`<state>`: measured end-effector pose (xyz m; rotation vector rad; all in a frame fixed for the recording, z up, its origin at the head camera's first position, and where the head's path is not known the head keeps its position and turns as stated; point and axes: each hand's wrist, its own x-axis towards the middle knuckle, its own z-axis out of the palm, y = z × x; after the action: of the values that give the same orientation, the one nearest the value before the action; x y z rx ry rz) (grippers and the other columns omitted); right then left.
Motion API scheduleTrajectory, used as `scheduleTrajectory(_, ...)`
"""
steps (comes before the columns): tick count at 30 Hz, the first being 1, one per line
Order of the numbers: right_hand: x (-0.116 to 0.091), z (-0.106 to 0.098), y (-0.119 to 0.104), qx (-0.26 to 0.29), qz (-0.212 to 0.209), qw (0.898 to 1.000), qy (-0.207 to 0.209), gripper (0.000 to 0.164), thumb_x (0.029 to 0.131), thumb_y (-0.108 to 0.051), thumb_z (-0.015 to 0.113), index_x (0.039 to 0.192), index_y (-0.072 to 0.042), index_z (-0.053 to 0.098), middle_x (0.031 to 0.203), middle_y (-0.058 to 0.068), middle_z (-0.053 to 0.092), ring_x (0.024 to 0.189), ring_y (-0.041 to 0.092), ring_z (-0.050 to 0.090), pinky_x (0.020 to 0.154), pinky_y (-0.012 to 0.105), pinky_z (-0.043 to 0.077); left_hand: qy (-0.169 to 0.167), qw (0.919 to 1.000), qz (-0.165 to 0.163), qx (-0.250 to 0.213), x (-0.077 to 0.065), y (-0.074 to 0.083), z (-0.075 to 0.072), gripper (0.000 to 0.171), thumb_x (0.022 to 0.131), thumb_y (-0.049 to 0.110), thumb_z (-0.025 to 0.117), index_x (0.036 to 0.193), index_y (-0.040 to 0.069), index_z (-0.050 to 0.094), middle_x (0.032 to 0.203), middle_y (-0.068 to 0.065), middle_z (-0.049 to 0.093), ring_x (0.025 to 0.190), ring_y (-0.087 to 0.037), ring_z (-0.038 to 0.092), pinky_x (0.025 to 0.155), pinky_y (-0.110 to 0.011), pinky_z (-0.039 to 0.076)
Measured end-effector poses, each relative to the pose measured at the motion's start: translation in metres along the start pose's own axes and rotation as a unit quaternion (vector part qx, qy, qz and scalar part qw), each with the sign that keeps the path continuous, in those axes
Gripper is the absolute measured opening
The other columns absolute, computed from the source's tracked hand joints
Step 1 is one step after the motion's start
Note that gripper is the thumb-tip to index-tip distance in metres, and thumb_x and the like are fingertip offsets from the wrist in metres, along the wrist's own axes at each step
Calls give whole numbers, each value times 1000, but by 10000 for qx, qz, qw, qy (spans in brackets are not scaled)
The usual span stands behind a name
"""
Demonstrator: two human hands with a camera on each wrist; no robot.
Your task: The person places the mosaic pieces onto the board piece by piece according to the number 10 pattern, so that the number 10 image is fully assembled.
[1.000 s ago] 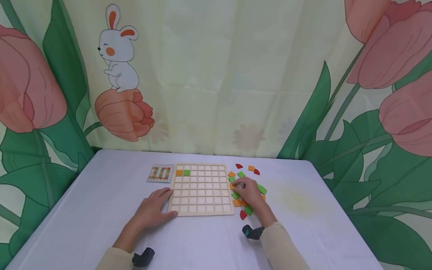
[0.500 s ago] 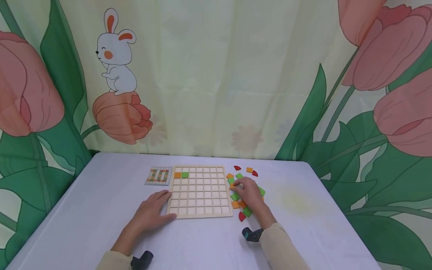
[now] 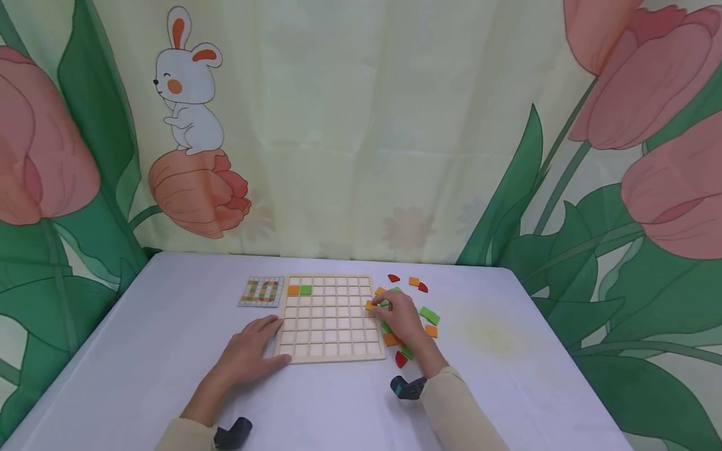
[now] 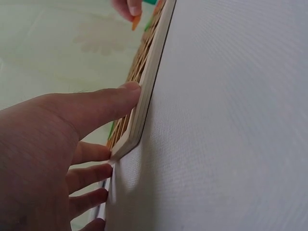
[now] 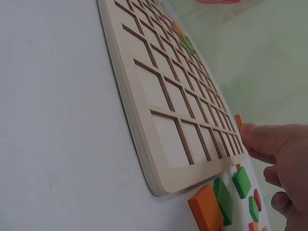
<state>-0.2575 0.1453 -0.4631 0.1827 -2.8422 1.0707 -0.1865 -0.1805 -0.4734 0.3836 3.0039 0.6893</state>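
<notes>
A wooden grid board [image 3: 331, 324] lies on the white table, with an orange square tile [image 3: 294, 290] and a green square tile [image 3: 306, 290] side by side in its upper-left cells. My left hand [image 3: 248, 352] rests at the board's near-left corner; in the left wrist view its thumb [image 4: 113, 102] touches the near edge and the fingers lie along the left side. Over the board's right edge, my right hand [image 3: 403, 316] pinches another orange tile [image 5: 238, 121] between thumb and fingertips, raised above the grid.
Several loose green tiles [image 3: 430, 315], orange tiles [image 3: 431, 331] and red quarter-round pieces [image 3: 401, 359] are scattered right of the board, some behind my right hand. A small printed pattern card [image 3: 261, 292] lies beside the board's upper left. A printed curtain [image 3: 338, 156] hangs behind the table.
My right hand has moved left from the loose pieces to the board's right edge, carrying the orange tile. My left hand stays at the board's corner.
</notes>
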Motion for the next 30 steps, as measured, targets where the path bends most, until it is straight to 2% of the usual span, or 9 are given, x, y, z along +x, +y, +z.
scheduleTrajectory(5, 7, 7, -13, 122, -131, 9998, -105, 11, 86, -22, 73, 96, -19, 75, 94, -2, 64, 84, 21, 54, 64, 27, 42, 30, 10000, -21, -63, 1, -1, 2, 81, 81, 51, 71, 145, 9, 44, 150, -13, 43, 139, -37, 37, 103, -65, 36)
scheduleTrajectory(8, 11, 14, -19, 253, -163, 9993, -242, 10, 87, -22, 73, 96, -19, 74, 100, -3, 66, 86, 19, 53, 67, 27, 42, 47, 10000, -50, -60, 1, -2, 1, 80, 81, 50, 71, 144, 9, 45, 149, -13, 43, 138, -38, 38, 102, -65, 36)
scheduleTrajectory(13, 15, 27, -28, 330, -262, 9982, -427, 8, 87, -22, 72, 95, -19, 74, 103, -1, 66, 80, 16, 49, 65, 26, 42, 38, 10000, -54, -47, -2, -4, 0, 80, 80, 50, 72, 144, 9, 46, 149, -13, 43, 138, -38, 38, 102, -66, 36)
scheduleTrajectory(19, 20, 37, -37, 242, -617, 9971, -385, 8, 87, -20, 73, 94, -17, 74, 104, 0, 68, 75, 15, 48, 66, 26, 41, 72, 10000, 41, -36, 1, -2, 1, 80, 80, 52, 72, 143, 10, 47, 149, -12, 44, 138, -36, 39, 101, -65, 37)
scheduleTrajectory(30, 33, 55, -52, 133, -950, 9937, -574, 8, 88, -20, 72, 94, -16, 74, 102, -1, 68, 74, 13, 48, 67, 26, 42, 54, 9999, -137, -59, -1, 3, -1, 78, 79, 49, 74, 143, 12, 48, 149, -10, 44, 139, -34, 39, 103, -62, 38)
